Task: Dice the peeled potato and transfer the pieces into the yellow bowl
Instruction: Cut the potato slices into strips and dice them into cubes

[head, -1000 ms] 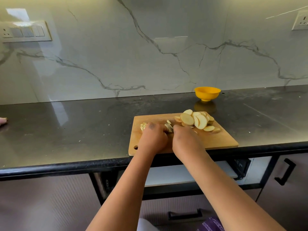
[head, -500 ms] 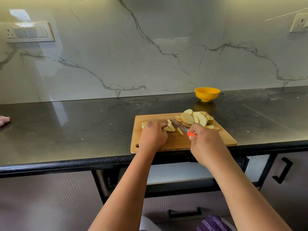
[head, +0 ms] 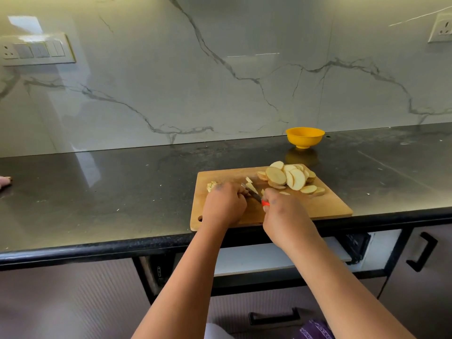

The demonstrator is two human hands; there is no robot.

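Note:
A wooden cutting board (head: pixel 325 209) lies at the counter's front edge. Round potato slices (head: pixel 288 178) are heaped at its far right. Small cut pieces (head: pixel 211 185) sit at its far left, and a few strips (head: pixel 250 185) lie mid-board. My left hand (head: pixel 223 204) is curled over potato pieces on the board, hiding them. My right hand (head: pixel 283 211) grips a knife (head: pixel 255 195) with an orange handle, its blade angled toward my left hand among the strips. The yellow bowl (head: pixel 305 137) stands behind the board by the wall; its inside is not visible.
The dark stone counter (head: pixel 110 192) runs left and right of the board. Another person's fingers (head: pixel 5 181) rest at the far left edge. Below the counter are cabinet doors with black handles (head: pixel 422 250) and an open drawer (head: pixel 281 255).
My right hand drew back to the right with the knife, then came back left toward my left hand. More cut strips show mid-board. My left hand stayed in place.

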